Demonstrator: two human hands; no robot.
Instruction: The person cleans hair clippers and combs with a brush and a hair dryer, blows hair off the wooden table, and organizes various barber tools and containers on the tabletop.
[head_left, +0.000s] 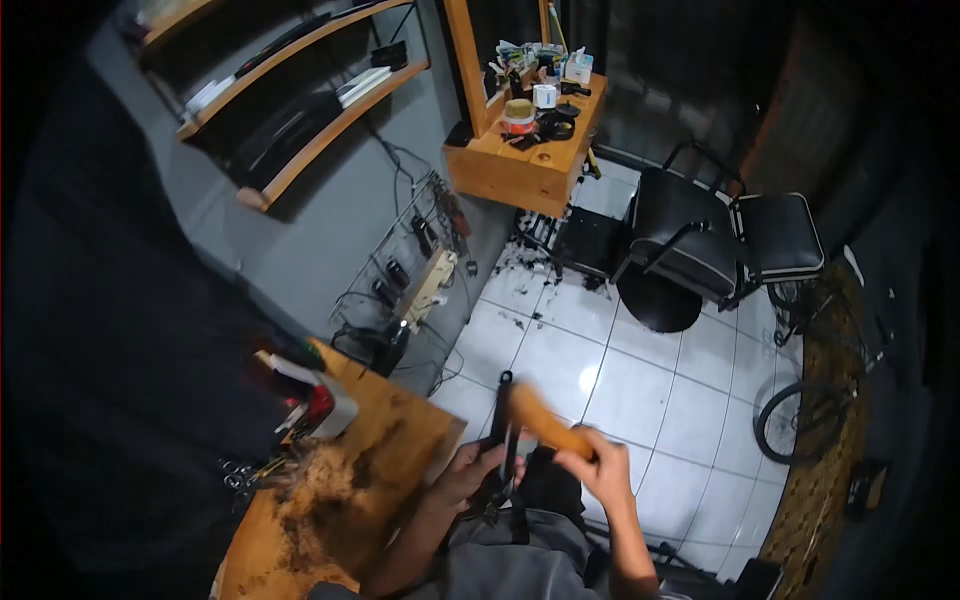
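Both hands (468, 474) (603, 471) beyond the table edge (436, 428)

Table (432, 418) left of left hand (466, 478), chair (682, 212) on floor (632, 405) ahead

To your left runs a grey wall (300, 255) carrying at least 2 wooden shelves (320, 145), with a power strip (430, 290) mounted lower down. Beside you stands a wooden counter (430, 425) strewn with hair. Ahead, you have a wooden vanity counter (510, 178) with a wood-framed mirror (465, 60) and, near it, 1 black barber chair (690, 215). The white tiled floor (645, 400) catches a bright reflection (587, 378), and dark hair clippings (522, 265) lie by the vanity counter. On your right, a bicycle wheel (764, 422) is beside a woven panel (820, 500); the far side is dim.
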